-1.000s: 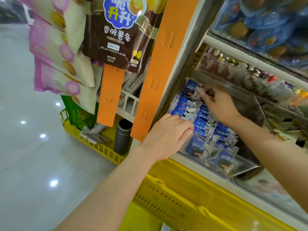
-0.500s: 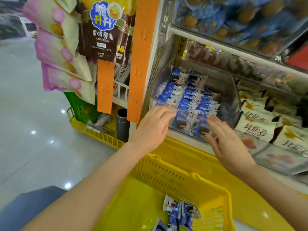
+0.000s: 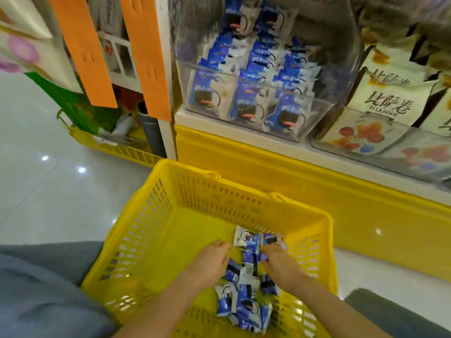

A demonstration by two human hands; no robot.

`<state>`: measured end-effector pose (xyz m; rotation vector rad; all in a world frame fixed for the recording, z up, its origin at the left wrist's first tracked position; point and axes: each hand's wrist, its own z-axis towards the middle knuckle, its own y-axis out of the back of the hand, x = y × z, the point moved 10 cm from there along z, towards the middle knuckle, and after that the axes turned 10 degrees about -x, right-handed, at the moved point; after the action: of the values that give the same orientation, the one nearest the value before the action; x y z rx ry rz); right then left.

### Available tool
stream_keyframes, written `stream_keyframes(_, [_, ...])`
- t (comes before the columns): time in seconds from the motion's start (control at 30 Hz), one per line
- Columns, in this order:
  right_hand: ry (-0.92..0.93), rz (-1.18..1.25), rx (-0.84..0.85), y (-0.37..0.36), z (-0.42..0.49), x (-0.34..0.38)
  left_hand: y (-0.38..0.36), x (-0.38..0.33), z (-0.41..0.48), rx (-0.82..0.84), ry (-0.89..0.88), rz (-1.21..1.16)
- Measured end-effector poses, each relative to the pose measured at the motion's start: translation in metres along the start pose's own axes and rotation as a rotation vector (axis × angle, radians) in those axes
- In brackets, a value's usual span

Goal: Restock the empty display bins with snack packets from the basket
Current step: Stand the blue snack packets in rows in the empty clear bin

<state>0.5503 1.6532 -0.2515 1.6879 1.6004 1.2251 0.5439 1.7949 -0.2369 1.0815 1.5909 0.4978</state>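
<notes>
We have dropped both grips from the display bin (image 3: 327,98), upper centre, into the basket (image 3: 151,208) below. Our left grip (image 3: 212,262) and right grip (image 3: 280,264) lie spread, pinching nothing, flanking the snack packets (image 3: 246,272); the pile runs up-frame between them, the right one touching.

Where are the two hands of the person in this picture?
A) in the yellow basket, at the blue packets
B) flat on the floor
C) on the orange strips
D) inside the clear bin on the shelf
A: the left hand and the right hand both reach down into the yellow basket, either side of the blue packets.
</notes>
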Motion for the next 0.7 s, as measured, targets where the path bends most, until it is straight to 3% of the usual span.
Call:
stream_keyframes(0.1, [-0.139,0.197,0.102,-0.051,-0.003,-0.018,-0.047,0.026,0.000,0.158,0.075,-0.020])
stream_keyframes(0.23, [-0.250,0.312,0.065,-0.082,0.009,-0.029,-0.088,0.048,0.004,0.244,0.196,-0.078])
stream_keyframes(0.47, [-0.373,0.491,0.029,-0.108,0.032,-0.031,-0.118,0.061,0.027,0.256,0.390,-0.191])
stream_keyframes(0.57, [-0.413,0.572,-0.003,-0.111,0.039,-0.033,-0.126,0.064,0.032,0.225,0.513,-0.358])
stream_keyframes(0.7, [-0.445,0.716,0.045,-0.120,0.043,-0.033,-0.144,0.057,0.020,0.350,0.602,-0.544])
